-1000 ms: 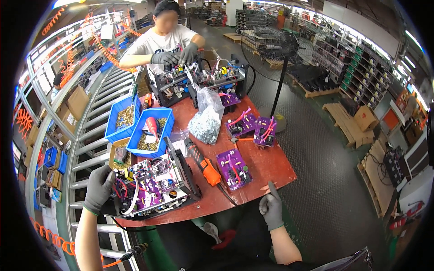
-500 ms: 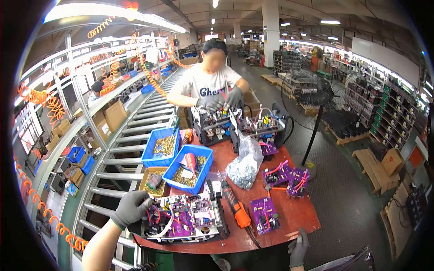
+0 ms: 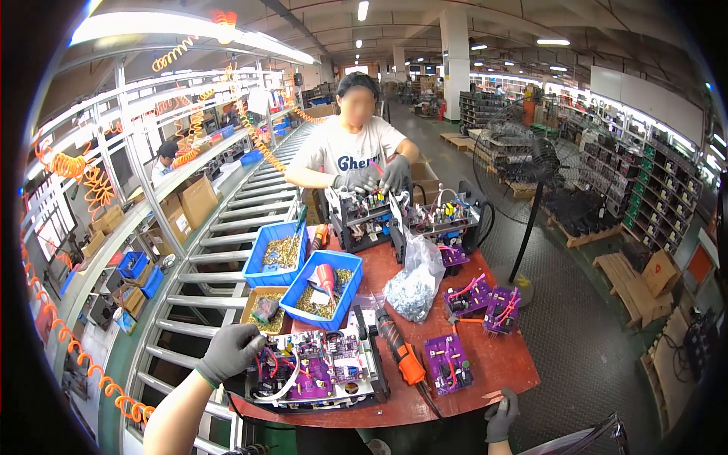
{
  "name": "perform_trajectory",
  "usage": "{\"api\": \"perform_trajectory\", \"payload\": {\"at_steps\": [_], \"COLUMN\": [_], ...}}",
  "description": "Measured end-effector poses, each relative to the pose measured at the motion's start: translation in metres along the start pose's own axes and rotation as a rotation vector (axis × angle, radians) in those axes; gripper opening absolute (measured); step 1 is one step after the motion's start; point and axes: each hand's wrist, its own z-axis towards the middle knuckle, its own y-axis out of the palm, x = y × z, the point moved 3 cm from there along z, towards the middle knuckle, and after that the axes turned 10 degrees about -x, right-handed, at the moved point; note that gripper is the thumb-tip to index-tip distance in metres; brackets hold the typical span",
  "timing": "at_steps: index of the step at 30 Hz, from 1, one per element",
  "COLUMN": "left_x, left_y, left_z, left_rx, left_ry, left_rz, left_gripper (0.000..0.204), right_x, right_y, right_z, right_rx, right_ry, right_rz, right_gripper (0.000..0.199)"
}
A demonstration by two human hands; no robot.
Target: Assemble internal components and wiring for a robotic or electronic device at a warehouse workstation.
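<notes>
Head view: left hand in a grey glove at the left end of an open electronics unit, fingers bent, thumb by the upper-left corner, no telling whether gripping or merely resting there. Right hand, gloved alike, at the near right edge of the red surface, well apart from the unit, fingers half curled, any grip impossible to make out. Toward the front left of the surface, the unit itself, with purple circuitry, coloured wires and a dark panel along the right side. Just right of that panel, an orange and black power tool; beside the tool, a purple circuit board. Behind the unit, a blue bin of brass-coloured parts, red-handled tool inside, with a second blue bin beyond. Farther right, a clear bag of silvery pieces, then more purple boards. Across the surface, a gloved co-worker, hands at another open unit. Along the left, a roller conveyor.
</notes>
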Motion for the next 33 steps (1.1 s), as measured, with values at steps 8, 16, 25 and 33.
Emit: {"api": "perform_trajectory", "payload": {"at_steps": [8,16,25,33], "left_x": [0.004,-0.002,-0.002,-0.004], "left_y": [0.001,0.0,0.002,0.005], "left_z": [0.001,-0.002,0.004,0.003], "left_rx": [-0.004,-0.033,-0.007,-0.031], "left_ry": [0.021,-0.014,0.07,0.047], "left_rz": [-0.021,-0.018,0.066,0.078], "left_gripper": [0.026,0.028,0.031,0.03], "right_x": [0.003,-0.14,-0.234,-0.374], "right_y": [-0.005,0.014,0.111,0.263], "right_z": [-0.002,-0.002,0.004,0.027], "right_rx": [0.01,0.034,-0.729,-1.225], "right_ry": [-0.054,0.134,-0.009,-0.717], "right_rz": [-0.005,0.33,0.127,-0.51], "right_gripper": [0.033,0.038,0.054,0.076]}}
